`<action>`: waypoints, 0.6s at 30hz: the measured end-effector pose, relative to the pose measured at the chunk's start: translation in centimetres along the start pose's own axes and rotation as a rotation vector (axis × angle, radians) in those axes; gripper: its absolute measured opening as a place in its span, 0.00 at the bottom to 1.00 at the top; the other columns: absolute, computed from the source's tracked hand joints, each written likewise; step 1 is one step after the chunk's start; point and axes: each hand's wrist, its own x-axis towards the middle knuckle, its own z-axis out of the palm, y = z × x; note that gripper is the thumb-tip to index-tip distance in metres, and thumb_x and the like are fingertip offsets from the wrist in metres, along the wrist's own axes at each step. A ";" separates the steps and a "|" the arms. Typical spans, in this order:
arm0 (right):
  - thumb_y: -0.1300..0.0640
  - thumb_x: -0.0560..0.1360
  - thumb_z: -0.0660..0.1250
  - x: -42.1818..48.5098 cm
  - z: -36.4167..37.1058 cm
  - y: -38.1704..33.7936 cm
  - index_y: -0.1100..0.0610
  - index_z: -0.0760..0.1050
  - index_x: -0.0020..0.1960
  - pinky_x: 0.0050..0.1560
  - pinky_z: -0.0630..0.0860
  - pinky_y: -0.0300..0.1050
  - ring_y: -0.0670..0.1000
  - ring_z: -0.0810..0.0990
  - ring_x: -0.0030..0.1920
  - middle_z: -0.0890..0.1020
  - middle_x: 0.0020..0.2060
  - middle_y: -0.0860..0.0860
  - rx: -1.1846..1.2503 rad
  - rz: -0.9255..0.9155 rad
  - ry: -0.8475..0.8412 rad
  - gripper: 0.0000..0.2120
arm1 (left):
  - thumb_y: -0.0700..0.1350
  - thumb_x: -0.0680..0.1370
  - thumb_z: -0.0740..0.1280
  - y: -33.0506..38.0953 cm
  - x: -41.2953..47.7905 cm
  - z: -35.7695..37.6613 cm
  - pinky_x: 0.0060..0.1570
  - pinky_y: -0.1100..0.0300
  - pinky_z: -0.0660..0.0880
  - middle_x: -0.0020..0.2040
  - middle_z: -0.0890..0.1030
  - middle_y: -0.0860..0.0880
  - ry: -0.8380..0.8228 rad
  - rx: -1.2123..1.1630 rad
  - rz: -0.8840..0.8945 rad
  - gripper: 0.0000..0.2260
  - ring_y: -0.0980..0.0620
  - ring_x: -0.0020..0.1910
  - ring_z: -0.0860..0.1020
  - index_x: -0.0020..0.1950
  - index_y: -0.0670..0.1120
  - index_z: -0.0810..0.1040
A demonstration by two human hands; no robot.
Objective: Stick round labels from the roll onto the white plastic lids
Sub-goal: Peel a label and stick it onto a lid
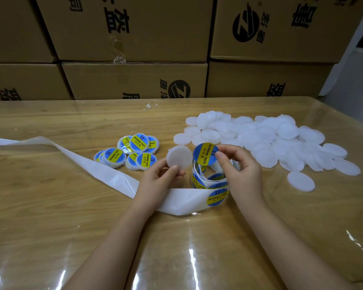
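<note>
My left hand (157, 176) pinches a bare white plastic lid (179, 157) by its lower edge, holding it upright above the table. My right hand (237, 168) pinches a round blue and yellow label (204, 153) reading "SOLDERING PASTE", held just right of the lid and apart from it. Under both hands stands the roll of labels (210, 183). Its empty white backing strip (76, 158) trails away to the left across the table.
A heap of unlabelled white lids (266, 139) covers the table's right side. Several labelled lids (128, 153) lie in a pile left of centre. Stacked cardboard boxes (134, 80) wall off the far edge. Glossy clear film covers the wooden table (50, 216).
</note>
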 end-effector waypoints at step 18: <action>0.59 0.73 0.70 -0.3 0.6 -0.1 0.41 0.79 0.42 0.59 0.70 0.59 0.52 0.77 0.50 0.80 0.39 0.39 -0.188 0.049 -0.090 0.11 | 0.41 0.70 0.69 0.2 -0.2 0.1 0.40 0.62 0.78 0.43 0.85 0.42 -0.164 -0.209 -0.029 0.11 0.49 0.40 0.83 0.50 0.39 0.80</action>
